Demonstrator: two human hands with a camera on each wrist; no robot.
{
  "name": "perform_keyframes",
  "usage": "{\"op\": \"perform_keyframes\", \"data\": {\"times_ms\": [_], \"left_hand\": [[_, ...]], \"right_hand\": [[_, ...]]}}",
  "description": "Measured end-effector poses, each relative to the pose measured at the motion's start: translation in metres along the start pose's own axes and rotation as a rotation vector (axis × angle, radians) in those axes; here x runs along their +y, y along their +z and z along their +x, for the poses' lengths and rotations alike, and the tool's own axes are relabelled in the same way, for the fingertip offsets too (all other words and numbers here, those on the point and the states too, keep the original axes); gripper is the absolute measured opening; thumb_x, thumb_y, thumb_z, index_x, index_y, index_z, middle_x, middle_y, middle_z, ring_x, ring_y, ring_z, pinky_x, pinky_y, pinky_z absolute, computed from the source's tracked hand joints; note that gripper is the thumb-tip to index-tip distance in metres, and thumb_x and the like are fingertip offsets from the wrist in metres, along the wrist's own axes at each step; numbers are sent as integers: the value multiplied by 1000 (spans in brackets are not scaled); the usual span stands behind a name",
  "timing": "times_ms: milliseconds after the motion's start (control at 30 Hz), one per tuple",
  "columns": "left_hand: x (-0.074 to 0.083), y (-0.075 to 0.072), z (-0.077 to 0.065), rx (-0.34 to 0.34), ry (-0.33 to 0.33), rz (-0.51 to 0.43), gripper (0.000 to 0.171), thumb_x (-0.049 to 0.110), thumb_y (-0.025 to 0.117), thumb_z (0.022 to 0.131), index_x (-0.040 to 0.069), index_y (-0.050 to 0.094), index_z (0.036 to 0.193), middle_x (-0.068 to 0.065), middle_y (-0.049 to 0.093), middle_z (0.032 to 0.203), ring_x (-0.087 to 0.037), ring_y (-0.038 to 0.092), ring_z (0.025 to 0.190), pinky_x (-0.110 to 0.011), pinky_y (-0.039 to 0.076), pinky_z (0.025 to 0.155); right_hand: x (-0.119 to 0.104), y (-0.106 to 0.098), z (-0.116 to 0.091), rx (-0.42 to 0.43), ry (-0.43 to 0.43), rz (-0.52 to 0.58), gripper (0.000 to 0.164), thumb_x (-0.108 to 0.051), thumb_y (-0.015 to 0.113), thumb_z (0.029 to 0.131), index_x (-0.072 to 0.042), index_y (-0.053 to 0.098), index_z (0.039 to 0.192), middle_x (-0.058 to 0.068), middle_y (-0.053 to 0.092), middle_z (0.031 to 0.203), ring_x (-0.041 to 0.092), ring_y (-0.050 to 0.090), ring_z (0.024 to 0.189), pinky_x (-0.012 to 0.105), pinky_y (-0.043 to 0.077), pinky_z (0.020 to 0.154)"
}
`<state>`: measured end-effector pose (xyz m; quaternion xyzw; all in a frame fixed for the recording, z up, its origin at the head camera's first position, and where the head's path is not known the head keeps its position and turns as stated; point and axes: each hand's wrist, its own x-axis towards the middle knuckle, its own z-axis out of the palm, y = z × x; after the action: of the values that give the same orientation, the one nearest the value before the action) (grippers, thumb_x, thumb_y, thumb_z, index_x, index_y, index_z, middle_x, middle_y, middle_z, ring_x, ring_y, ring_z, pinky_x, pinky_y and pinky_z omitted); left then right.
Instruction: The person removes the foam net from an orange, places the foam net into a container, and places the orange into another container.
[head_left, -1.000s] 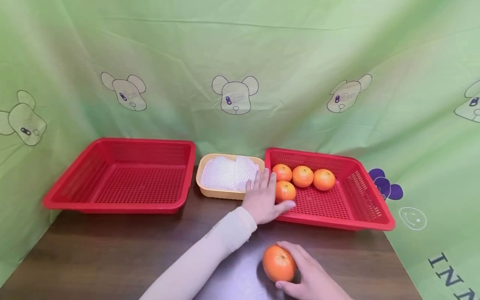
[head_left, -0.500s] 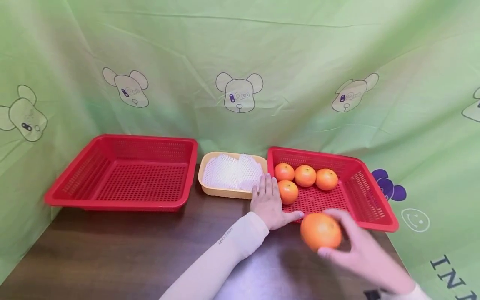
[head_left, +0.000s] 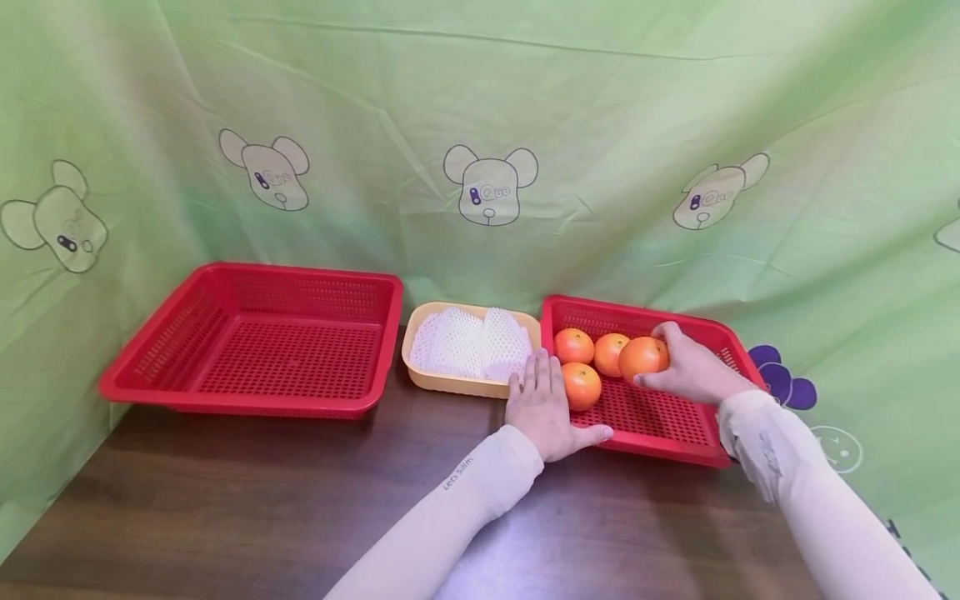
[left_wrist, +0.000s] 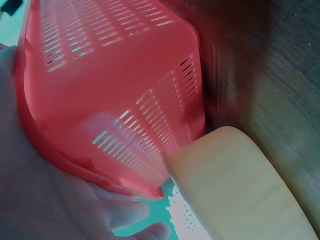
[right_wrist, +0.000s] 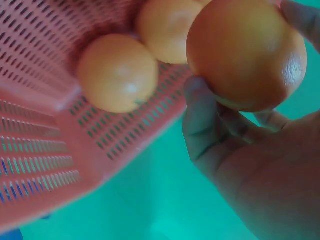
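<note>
My right hand (head_left: 690,367) grips an orange (head_left: 643,358) between thumb and fingers, over the inside of the right red basket (head_left: 675,454). In the right wrist view the held orange (right_wrist: 245,55) is above other oranges (right_wrist: 117,73) in that basket. Beside it in the head view lie more oranges (head_left: 574,346), and the held one covers part of the group. Fingers straight and thumb spread, my left hand (head_left: 542,417) rests on the basket's left front corner. The left wrist view has the palm (left_wrist: 45,200) against the basket's rim (left_wrist: 45,147).
Left of my left hand stands a tan tray (head_left: 457,384) holding white foam net sleeves (head_left: 457,346). Farther left is another red basket (head_left: 247,404) with nothing in it. All stand on a brown wooden table (head_left: 262,500), before a green printed curtain (head_left: 375,100).
My right hand has carried the orange from the near part of the table, up and forward, into the right basket's area. The left hand has stayed at the basket's corner.
</note>
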<state>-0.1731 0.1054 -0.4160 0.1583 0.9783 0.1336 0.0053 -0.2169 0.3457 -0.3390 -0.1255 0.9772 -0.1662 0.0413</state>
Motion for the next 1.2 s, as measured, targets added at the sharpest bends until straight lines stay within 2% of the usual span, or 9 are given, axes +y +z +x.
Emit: {"op": "perform_keyframes", "data": {"times_ms": [133, 233, 400, 533, 633, 733, 967, 1200], "left_hand": [[5, 2, 1, 8, 13, 1, 124, 91, 44, 78, 6, 14, 162, -11, 9, 168, -27, 7, 153, -48, 15, 120], [8, 3, 3, 21, 18, -3, 124, 91, 45, 77, 6, 14, 162, -11, 10, 168, -27, 8, 153, -48, 15, 120], [8, 3, 3, 23, 10, -4, 124, 91, 47, 77, 6, 15, 162, -11, 10, 168, -27, 8, 153, -48, 14, 120], [8, 1, 4, 11, 7, 3, 123, 91, 45, 78, 6, 15, 162, -12, 10, 168, -27, 8, 153, -48, 14, 120], [8, 1, 6, 12, 5, 1, 123, 90, 46, 78, 6, 15, 162, -11, 10, 168, -27, 8, 153, -48, 13, 120], [8, 2, 8, 8, 10, -3, 123, 90, 45, 78, 6, 15, 162, -11, 10, 168, -26, 7, 153, -48, 13, 121], [7, 4, 10, 3, 9, -18, 123, 90, 46, 78, 6, 14, 162, -11, 10, 168, -27, 8, 153, -47, 13, 121], [-4, 0, 16, -29, 53, -73, 118, 87, 45, 82, 4, 15, 161, -13, 9, 168, -29, 8, 153, -47, 15, 120]], "right_hand": [[13, 8, 15, -117, 22, -32, 75, -40, 84, 79, 1, 38, 121, 17, 61, 100, 30, 60, 88, 46, 49, 79], [14, 11, 22, -208, 32, -39, 74, -39, 84, 77, 1, 38, 119, 15, 61, 97, 29, 60, 88, 47, 49, 81], [5, 20, 29, -312, 37, -71, 81, -35, 87, 76, 8, 39, 125, 22, 64, 108, 37, 62, 103, 55, 46, 95], [2, 26, 32, -331, 46, -106, 91, -34, 89, 75, 12, 34, 132, 29, 59, 123, 42, 58, 113, 58, 40, 103], [0, 27, 33, -344, 78, -114, 95, -34, 90, 75, 11, 32, 136, 31, 54, 130, 43, 54, 117, 59, 36, 106], [2, 27, 34, -342, 88, -113, 92, -33, 90, 75, 9, 33, 133, 29, 56, 127, 42, 56, 114, 58, 37, 105], [5, 31, 38, -354, 108, -104, 83, -32, 89, 75, 2, 33, 125, 18, 62, 104, 31, 60, 95, 53, 44, 96], [4, 24, 40, -386, 119, -111, 92, -37, 87, 77, 5, 30, 136, 24, 59, 121, 37, 57, 110, 57, 41, 101]]}}
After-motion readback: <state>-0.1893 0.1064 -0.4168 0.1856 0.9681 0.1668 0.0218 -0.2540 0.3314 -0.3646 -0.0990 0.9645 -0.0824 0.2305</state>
